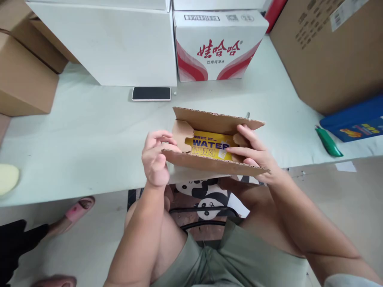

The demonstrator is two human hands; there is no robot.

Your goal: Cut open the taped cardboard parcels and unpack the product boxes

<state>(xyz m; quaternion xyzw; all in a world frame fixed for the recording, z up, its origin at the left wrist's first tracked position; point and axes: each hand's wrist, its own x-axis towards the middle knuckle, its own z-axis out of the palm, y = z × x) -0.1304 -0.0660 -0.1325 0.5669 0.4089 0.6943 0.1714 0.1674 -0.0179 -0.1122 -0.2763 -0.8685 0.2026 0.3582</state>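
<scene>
A small brown cardboard box (pixel 215 119) stands open at the near edge of the white table (pixel 89 131). A yellow packet (pixel 209 147) printed "WATER" lies inside it. My left hand (pixel 155 159) curls round the box's left end, fingers bent on the near flap's corner. My right hand (pixel 254 153) grips the right end, thumb and fingers over the wall, with a fingertip resting on the yellow packet.
A phone (pixel 151 93) lies face up behind the box. White cartons (pixel 113 44), one with red print (pixel 220 48), line the back. Brown boxes stand at left (pixel 24 75) and right (pixel 329 52). A green cutter (pixel 327 141) and a blue box (pixel 356 117) lie at right. Another person's foot in a pink slipper (pixel 74 211) shows on the floor.
</scene>
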